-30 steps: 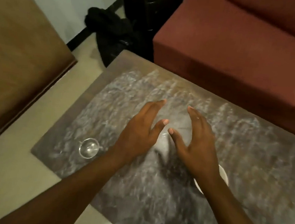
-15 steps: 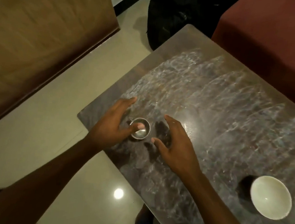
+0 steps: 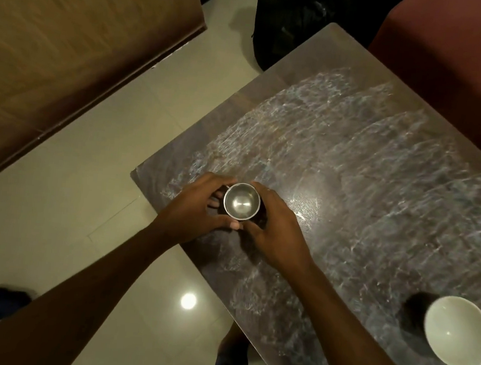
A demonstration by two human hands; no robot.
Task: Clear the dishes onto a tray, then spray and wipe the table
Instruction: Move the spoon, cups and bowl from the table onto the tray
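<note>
Head view: your left hand (image 3: pixel 194 209) and right hand (image 3: pixel 277 229) wrap the steel cup (image 3: pixel 242 201) from either side, fingers curled round its wall, thumbs at its near side. Cup upright, mouth up, near the table (image 3: pixel 351 163) corner. White bowl (image 3: pixel 457 332) well apart, to your right.

One head-worn wide-angle view; looks steeply down and forward; close over table (image 3: pixel 379 180) corner; left hand (image 3: pixel 199 209), right hand (image 3: pixel 277 232) and cup (image 3: pixel 242 201) mid-frame; floor (image 3: pixel 71 211) left, sofa (image 3: pixel 461 70) top right.
</note>
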